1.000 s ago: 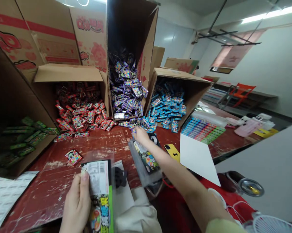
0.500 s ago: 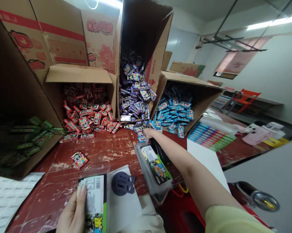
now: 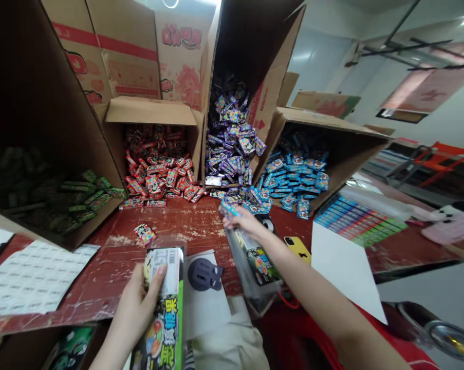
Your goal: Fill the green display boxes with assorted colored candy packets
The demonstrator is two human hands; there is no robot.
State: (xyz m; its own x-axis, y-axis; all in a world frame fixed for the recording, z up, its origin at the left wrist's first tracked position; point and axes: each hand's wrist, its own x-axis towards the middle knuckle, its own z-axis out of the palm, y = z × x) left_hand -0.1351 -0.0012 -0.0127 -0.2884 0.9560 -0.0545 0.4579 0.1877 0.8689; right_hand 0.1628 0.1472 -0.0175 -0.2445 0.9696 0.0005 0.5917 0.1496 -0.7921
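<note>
My left hand (image 3: 143,303) grips a flat black-and-green candy package (image 3: 164,329) with a white barcode label, thumb on top. Pinched in the fingers of my right hand (image 3: 247,222) are small blue candy packets (image 3: 228,209); I cannot tell how many. Below that hand, partly covered by the forearm, a similar candy package lies in a clear plastic tray (image 3: 241,272). A lone red candy packet (image 3: 144,234) rests on the red table (image 3: 201,226). Between the two packages, a dark round slotted piece (image 3: 204,274) lies on white paper.
Open cartons hold heaps of green packets (image 3: 96,198), red packets (image 3: 162,174), purple packets (image 3: 232,149) and blue packets (image 3: 293,177). To the right are a yellow phone (image 3: 298,249), rows of stacked colourful packets (image 3: 358,218) and a white sheet (image 3: 343,267). Printed paper (image 3: 35,277) lies left.
My right hand has drawn back from the heaps' front edge with blue packets in its fingers. The left hand still holds the package, now higher in view. The view has turned left.
</note>
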